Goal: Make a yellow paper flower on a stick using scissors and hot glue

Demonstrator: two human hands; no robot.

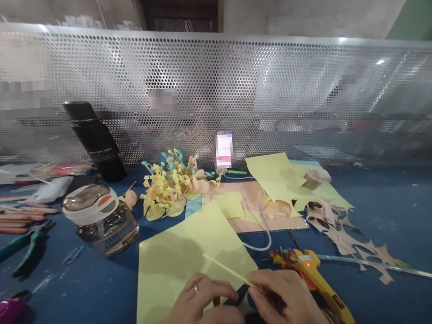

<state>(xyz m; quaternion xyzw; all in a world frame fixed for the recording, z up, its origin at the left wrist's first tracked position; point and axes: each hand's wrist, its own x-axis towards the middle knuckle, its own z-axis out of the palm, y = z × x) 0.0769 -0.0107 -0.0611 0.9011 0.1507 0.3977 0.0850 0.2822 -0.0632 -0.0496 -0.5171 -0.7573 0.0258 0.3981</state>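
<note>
Over the near edge of a large yellow sheet, my right hand pinches one end of a thin pale yellow strip between thumb and fingers. The strip points up and left across the sheet. My left hand, with a ring on one finger, lies just left of it, fingers slightly curled and apart, holding nothing visible. A yellow glue gun with a small orange light rests beside my right hand, a clear glue stick behind it. Part of a dark object shows between my hands, too hidden to name.
Yellow and peach paper flowers stand beyond the sheet, with a glass jar and black bottle leftward. Pliers lie at left. Peach paper scraps lie right. A lit phone leans against the perforated metal screen.
</note>
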